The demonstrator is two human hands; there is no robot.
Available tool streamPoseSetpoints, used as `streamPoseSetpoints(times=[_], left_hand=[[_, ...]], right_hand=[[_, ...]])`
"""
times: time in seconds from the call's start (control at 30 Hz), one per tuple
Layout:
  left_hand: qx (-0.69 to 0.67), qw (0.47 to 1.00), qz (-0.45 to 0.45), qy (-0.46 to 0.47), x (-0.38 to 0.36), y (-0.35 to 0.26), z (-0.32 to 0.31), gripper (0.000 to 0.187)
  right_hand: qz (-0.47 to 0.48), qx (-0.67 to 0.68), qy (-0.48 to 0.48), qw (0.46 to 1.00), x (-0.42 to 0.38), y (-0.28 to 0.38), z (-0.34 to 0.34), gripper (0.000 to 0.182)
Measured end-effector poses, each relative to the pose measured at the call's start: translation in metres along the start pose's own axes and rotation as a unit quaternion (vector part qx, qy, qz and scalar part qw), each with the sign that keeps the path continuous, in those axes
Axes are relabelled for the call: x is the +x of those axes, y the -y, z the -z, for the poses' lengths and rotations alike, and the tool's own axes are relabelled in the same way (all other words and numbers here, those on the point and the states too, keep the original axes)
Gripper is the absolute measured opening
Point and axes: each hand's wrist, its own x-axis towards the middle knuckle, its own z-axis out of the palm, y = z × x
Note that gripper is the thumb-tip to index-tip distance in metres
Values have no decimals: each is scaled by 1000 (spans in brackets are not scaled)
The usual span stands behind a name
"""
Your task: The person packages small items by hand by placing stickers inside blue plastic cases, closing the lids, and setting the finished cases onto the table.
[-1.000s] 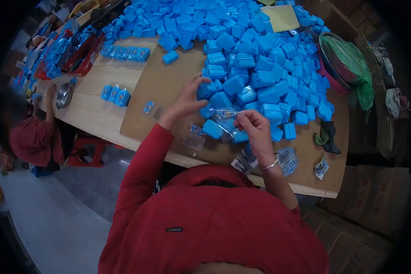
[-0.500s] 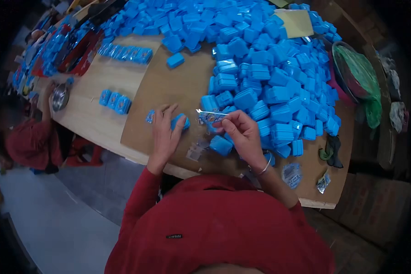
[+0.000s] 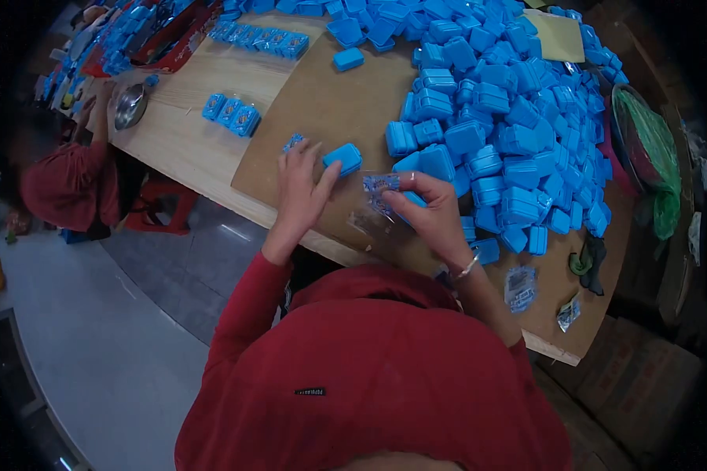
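My left hand [image 3: 300,184] rests on the brown board with its fingers spread. Its thumb lies right at the edge of a small blue plastic box [image 3: 343,158], and a printed blue piece [image 3: 293,141] shows by its fingertips. Between thumb and fingers, my right hand [image 3: 434,213] pinches a clear plastic bag with a blue print [image 3: 375,185]. More clear film [image 3: 371,223] lies below that hand. A big heap of blue boxes [image 3: 495,133] rises just beyond it.
Three packed boxes [image 3: 231,114] and a longer row of them [image 3: 259,39] sit on the pale wood. At left, a person in red [image 3: 63,184] reaches near a metal bowl [image 3: 130,107]. A green bag [image 3: 656,149] hangs at right; wrappers [image 3: 520,288] lie near the front edge.
The view has shifted, so the table appears higher and further right. The printed bag in my right hand has turned its printed side upward. My left hand stays beside the blue box.
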Motion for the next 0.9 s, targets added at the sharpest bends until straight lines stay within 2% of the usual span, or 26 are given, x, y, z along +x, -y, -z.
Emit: streamPoseSetpoints(times=[0.03,0.07,0.13,0.2,0.23,0.27,0.3,0.4,0.53,0.63,0.83,0.9], left_hand=[[140,987,-48,-57,1,18,-10,29],[134,988,-70,-41,0,21,-13,30],[45,998,-37,15,-2,15,-14,29],[-28,998,8,57,-11,14,-15,27],[-174,980,78,56,-15,13,-15,27],[-314,937,145,54,-18,12,-14,27],[-447,868,209,51,-20,11,-12,28],[-538,808,235,43,-23,6,2,28],[-565,788,243,38,-18,-4,17,28],[-583,778,225,74,-19,-7,21,29],[-557,804,164,129,-20,-8,25,34],[-544,813,149,142,-18,-8,27,37]], right_hand=[[44,-66,-26,996,6,1,-3,12],[100,-150,-25,983,13,-4,-2,12],[203,-315,-28,927,24,-17,-3,12],[178,-312,-10,933,21,-20,-5,11],[169,-310,1,936,21,-20,-6,10],[167,-299,-1,939,22,-19,-7,11],[165,-288,-3,943,22,-17,-8,12],[110,-235,9,966,18,-8,-11,14],[8,-117,32,993,18,0,-11,17],[52,-36,-24,998,19,1,-15,17],[-29,123,26,992,19,8,-9,20],[-28,131,41,990,19,7,-7,20]])
